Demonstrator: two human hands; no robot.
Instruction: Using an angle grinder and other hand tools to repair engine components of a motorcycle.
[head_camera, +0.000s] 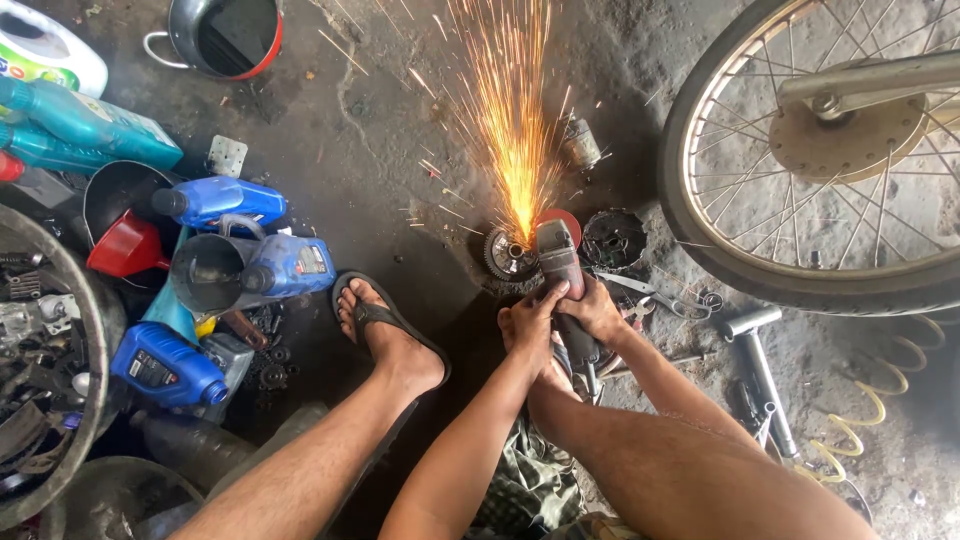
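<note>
Head view: both hands, left hand (530, 318) and right hand (597, 312), clench the angle grinder (558, 262), arms extended downward.

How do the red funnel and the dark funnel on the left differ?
The red funnel is bright red, smaller, and lies tipped against a dark bowl. The dark funnel is grey-black, larger, and faces its mouth up among blue bottles. Both sit far from the hands on the grinder.

Both hands (565, 315) grip an angle grinder (558, 262) sparking against a sprocket (503, 256).
</note>
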